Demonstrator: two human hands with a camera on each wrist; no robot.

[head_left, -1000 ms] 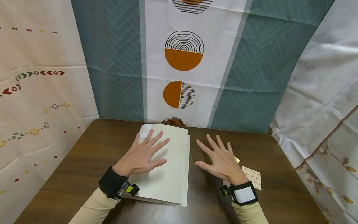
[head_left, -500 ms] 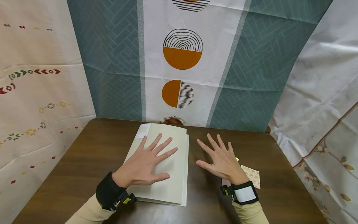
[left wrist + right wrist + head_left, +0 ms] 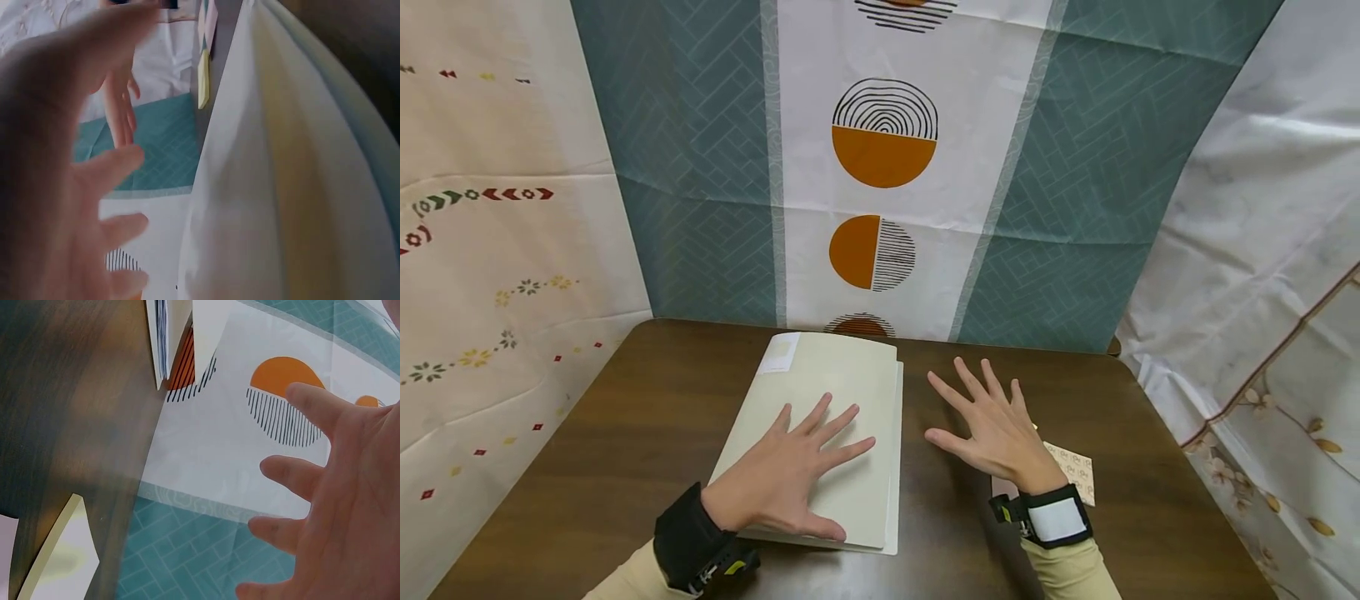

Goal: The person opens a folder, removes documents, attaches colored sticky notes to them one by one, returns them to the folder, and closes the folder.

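A cream paper folder (image 3: 842,375) with a white label (image 3: 780,352) at its upper left corner lies on the table. My left hand (image 3: 786,483) hovers over the folder's lower part, its fingers spread and holding nothing. In the right wrist view, sheets show between the covers of the folder (image 3: 159,350), and its top cover bows upward. My right hand (image 3: 996,429) is spread in the air to the right of the folder, above small paper pads. It partly hides a pink pad (image 3: 1002,489) and a yellow pad (image 3: 59,556).
A patterned beige square pad (image 3: 1075,471) lies beside my right wrist on the brown wooden table (image 3: 647,433). A teal and white cloth (image 3: 880,192) hangs behind the table's far edge. Light cloths hang at the left and right sides.
My left hand has moved down the folder toward me, uncovering the label at its top. My right hand stays in nearly the same place.
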